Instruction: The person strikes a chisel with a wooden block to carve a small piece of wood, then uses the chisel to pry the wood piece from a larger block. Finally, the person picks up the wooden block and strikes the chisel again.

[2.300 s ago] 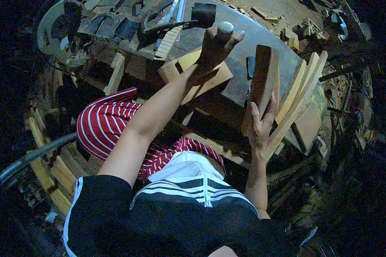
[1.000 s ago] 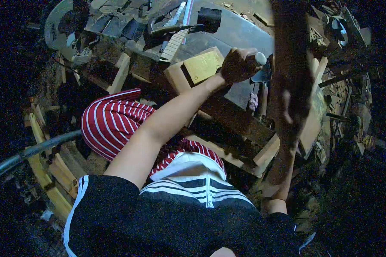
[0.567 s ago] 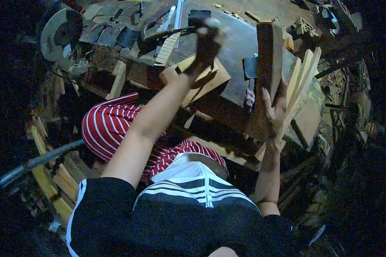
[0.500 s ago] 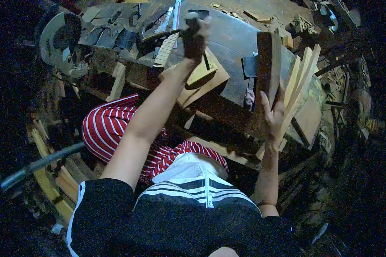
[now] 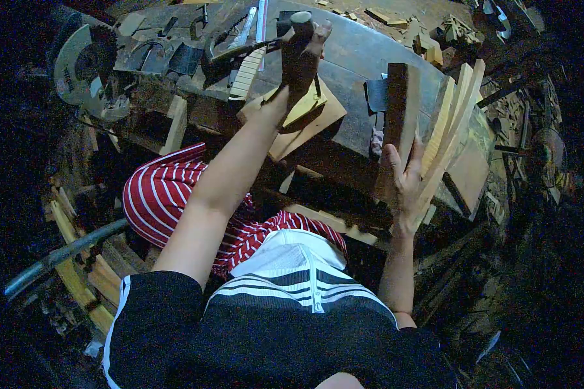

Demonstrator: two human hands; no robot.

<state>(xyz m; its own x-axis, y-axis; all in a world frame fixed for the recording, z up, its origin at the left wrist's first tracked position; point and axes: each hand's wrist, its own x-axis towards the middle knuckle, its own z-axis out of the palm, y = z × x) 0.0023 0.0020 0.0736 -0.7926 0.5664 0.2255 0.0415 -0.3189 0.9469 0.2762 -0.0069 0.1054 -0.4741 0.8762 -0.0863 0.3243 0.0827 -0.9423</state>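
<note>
Hands well apart. Left hand [image 5: 299,58] is fisted round a pale-ended handle [image 5: 300,17], by the yellow block [image 5: 313,104]; working end too dark to make out, so it could snag there. Right hand [image 5: 405,185] grips the near end of the dark wooden block [image 5: 402,97], over the right side of the desk [image 5: 357,48]. Can't tell if the desk takes its weight. Only the near end is gripped: a knock on the far end could twist it loose. Thumb lies along its side, exposed to a stray stroke. Flat-bladed tool [image 5: 376,96] just left could get hit if the block drops. Pale strips [image 5: 459,123] right may topple if bumped.
</note>
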